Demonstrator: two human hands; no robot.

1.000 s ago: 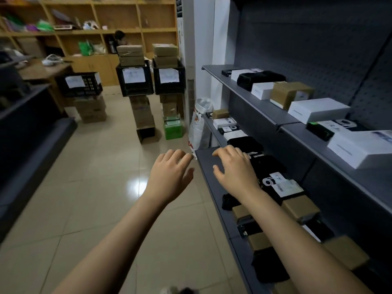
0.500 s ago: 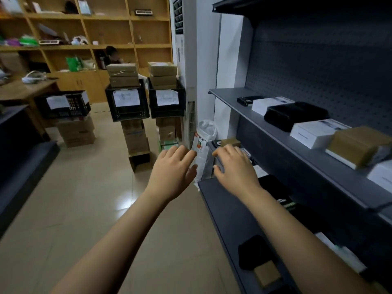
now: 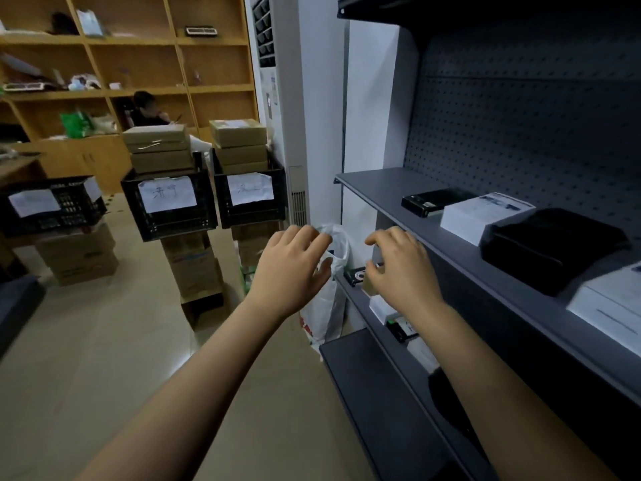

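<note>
My left hand (image 3: 289,269) floats in mid-air over the floor, left of the grey shelving, fingers relaxed and holding nothing. My right hand (image 3: 402,269) hovers beside the front edge of the grey upper shelf (image 3: 378,192), fingers loosely bent and empty. On that shelf lie a flat black box (image 3: 433,201), a white box (image 3: 482,215) and a black box (image 3: 551,248). The lower shelf (image 3: 350,289) carries small black and white boxes, partly hidden behind my right hand.
A white plastic bag (image 3: 329,307) stands on the floor by the shelf end. Two black crates (image 3: 170,206) with paper labels sit on stacked cardboard boxes. A tall white air conditioner (image 3: 284,116) stands behind. A person (image 3: 147,109) sits by wooden shelving.
The view has risen and moved forward along the shelving; the lower shelves have dropped from sight. Both hands kept their empty pose, side by side.
</note>
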